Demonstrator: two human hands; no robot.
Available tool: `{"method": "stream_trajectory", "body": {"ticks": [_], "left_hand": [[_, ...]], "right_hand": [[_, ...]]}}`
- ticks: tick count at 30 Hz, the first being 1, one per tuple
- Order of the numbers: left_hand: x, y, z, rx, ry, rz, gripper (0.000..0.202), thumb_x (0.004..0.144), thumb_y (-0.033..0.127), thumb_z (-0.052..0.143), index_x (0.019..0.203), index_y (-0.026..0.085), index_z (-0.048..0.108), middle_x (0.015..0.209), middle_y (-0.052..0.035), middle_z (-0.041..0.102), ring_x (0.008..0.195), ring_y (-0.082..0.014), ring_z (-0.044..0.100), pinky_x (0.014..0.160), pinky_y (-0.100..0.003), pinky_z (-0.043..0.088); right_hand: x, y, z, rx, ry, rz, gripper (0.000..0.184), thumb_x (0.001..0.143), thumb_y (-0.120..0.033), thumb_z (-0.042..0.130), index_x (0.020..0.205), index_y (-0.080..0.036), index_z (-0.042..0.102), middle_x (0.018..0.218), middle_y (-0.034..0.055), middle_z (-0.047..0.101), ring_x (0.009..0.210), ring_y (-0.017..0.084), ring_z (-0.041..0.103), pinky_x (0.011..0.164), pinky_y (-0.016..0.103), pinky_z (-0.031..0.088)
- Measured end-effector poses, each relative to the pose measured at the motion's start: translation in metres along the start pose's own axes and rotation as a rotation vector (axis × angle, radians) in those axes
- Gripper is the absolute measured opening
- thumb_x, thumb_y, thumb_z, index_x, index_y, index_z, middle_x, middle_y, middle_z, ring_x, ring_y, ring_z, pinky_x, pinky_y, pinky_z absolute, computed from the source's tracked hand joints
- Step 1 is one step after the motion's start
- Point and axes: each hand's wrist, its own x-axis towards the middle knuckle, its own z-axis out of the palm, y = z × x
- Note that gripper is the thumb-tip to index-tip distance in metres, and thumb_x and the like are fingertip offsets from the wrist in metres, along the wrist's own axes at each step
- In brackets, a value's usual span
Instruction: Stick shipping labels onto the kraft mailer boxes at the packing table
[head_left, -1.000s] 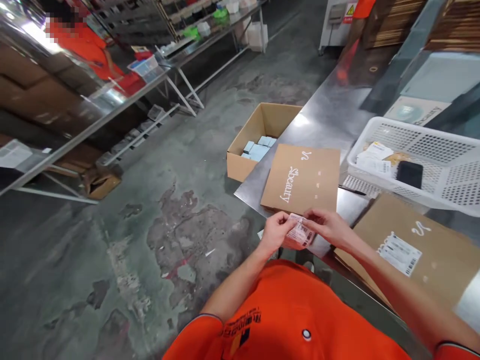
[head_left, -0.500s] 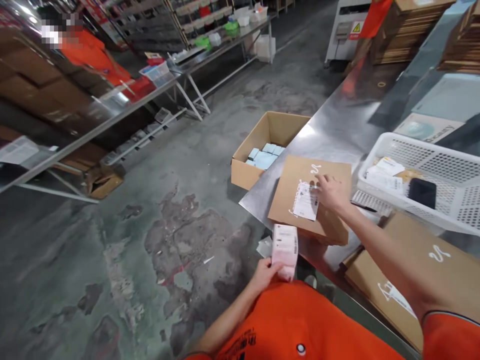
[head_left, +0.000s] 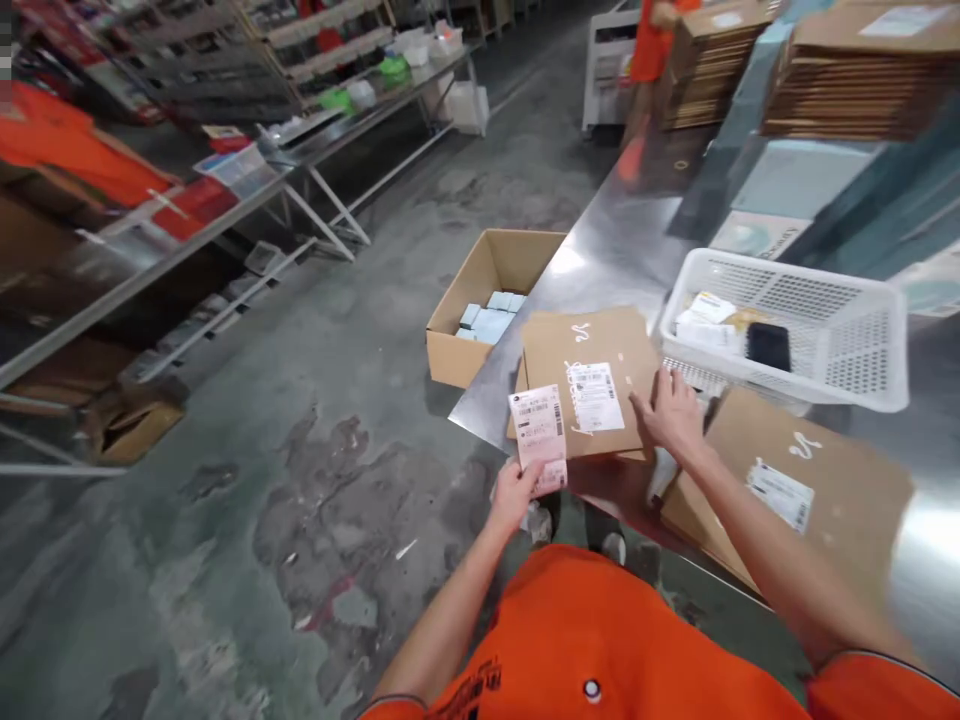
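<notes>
Label strip: being held by the left hand, its near end being clamped between thumb and fingers, its length projecting beyond them, apparently so the print is being kept uncovered. Labelled carton: lying beyond the left fingers; its right edge being touched by the right hand, thumb and fingers apart, seemingly for steadying. White basket: standing past the right fingertips, presumably being kept within reach.

Person's left hand pinches pink labels at near-left corner of flat box; right hand spread at its right edge. White basket right of box; open carton beyond, left.
</notes>
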Motion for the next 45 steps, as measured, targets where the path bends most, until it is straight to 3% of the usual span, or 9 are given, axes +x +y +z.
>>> {"method": "stream_trajectory", "body": {"ticks": [3, 7, 13, 17, 21, 25, 30, 39, 45], "left_hand": [[-0.025, -0.007, 0.029, -0.165, -0.187, -0.169, 0.050, 0.060, 0.053, 0.082, 0.088, 0.013, 0.074, 0.089, -0.0104, 0.076, 0.079, -0.0264, 0.070, 0.072, -0.038, 0.057], [-0.044, -0.012, 0.086, -0.081, -0.380, -0.162, 0.050, 0.054, 0.057, 0.083, 0.079, 0.014, 0.074, 0.079, -0.0077, 0.075, 0.073, -0.0228, 0.067, 0.069, -0.034, 0.055], [-0.055, -0.031, 0.149, 0.136, -0.612, -0.196, 0.049, 0.054, 0.059, 0.080, 0.065, 0.013, 0.067, 0.058, -0.0002, 0.059, 0.057, -0.0126, 0.051, 0.060, -0.027, 0.044], [-0.068, -0.033, 0.137, 0.255, -0.668, -0.022, 0.046, 0.069, 0.059, 0.071, 0.063, 0.014, 0.066, 0.057, 0.0012, 0.054, 0.058, -0.0116, 0.045, 0.059, -0.025, 0.039], [-0.084, -0.009, 0.114, 0.218, -0.721, -0.022, 0.038, 0.071, 0.048, 0.072, 0.089, 0.015, 0.073, 0.082, -0.0054, 0.069, 0.074, -0.0176, 0.059, 0.068, -0.027, 0.047], [-0.087, 0.025, 0.104, 0.025, -0.426, 0.140, 0.053, 0.061, 0.032, 0.081, 0.110, 0.017, 0.067, 0.106, -0.0080, 0.071, 0.094, -0.0212, 0.063, 0.082, -0.029, 0.049], [-0.051, 0.027, 0.086, 0.078, -0.127, 0.141, 0.032, 0.065, 0.043, 0.074, 0.067, 0.014, 0.061, 0.060, 0.0021, 0.057, 0.058, -0.0109, 0.047, 0.056, -0.023, 0.038], [-0.005, -0.045, 0.021, -0.098, -0.100, -0.076, 0.057, 0.045, 0.045, 0.089, 0.085, 0.013, 0.066, 0.076, -0.0027, 0.069, 0.067, -0.0136, 0.058, 0.065, -0.025, 0.046], [-0.023, -0.066, -0.025, -0.087, -0.030, -0.132, 0.052, 0.050, 0.056, 0.083, 0.068, 0.009, 0.069, 0.060, -0.0016, 0.064, 0.056, -0.0129, 0.053, 0.058, -0.026, 0.043]], "right_hand": [[-0.022, 0.058, -0.047, 0.187, -0.046, 0.244, 0.060, 0.087, -0.045, 0.054, 0.136, -0.010, 0.050, 0.125, 0.0202, 0.062, 0.108, 0.034, 0.061, 0.092, 0.047, 0.049], [-0.122, 0.129, -0.093, 0.101, 0.144, 0.432, 0.076, 0.083, -0.056, 0.053, 0.143, -0.010, 0.043, 0.132, 0.0219, 0.057, 0.116, 0.037, 0.058, 0.093, 0.047, 0.049], [-0.227, 0.180, -0.103, -0.112, 0.011, 0.595, 0.070, 0.081, -0.063, 0.044, 0.122, -0.007, 0.057, 0.122, 0.0299, 0.059, 0.116, 0.047, 0.054, 0.089, 0.061, 0.047], [-0.186, 0.139, -0.116, 0.300, 0.125, 0.255, 0.074, 0.081, -0.061, 0.054, 0.137, -0.014, 0.048, 0.144, 0.0208, 0.047, 0.129, 0.034, 0.047, 0.100, 0.049, 0.046], [-0.132, 0.074, -0.127, 0.699, -0.244, -0.049, 0.044, 0.086, -0.058, 0.055, 0.100, -0.019, 0.068, 0.093, 0.0065, 0.069, 0.082, 0.019, 0.062, 0.072, 0.031, 0.050], [-0.117, 0.024, -0.111, 0.743, -0.386, -0.173, 0.044, 0.089, -0.056, 0.052, 0.072, -0.018, 0.065, 0.068, 0.0018, 0.063, 0.066, 0.015, 0.055, 0.061, 0.026, 0.042], [-0.095, -0.010, -0.077, 0.637, -0.353, -0.297, 0.032, 0.089, -0.047, 0.053, 0.081, -0.020, 0.068, 0.075, 0.0033, 0.066, 0.070, 0.016, 0.057, 0.064, 0.027, 0.042], [0.057, -0.048, -0.010, 0.121, -0.149, -0.383, 0.026, 0.089, -0.036, 0.058, 0.101, -0.016, 0.069, 0.103, 0.0132, 0.067, 0.096, 0.027, 0.058, 0.085, 0.037, 0.043], [0.080, -0.057, 0.008, -0.228, -0.053, -0.399, 0.050, 0.094, -0.037, 0.049, 0.140, -0.015, 0.052, 0.118, 0.0190, 0.062, 0.106, 0.033, 0.056, 0.089, 0.044, 0.043]]}}
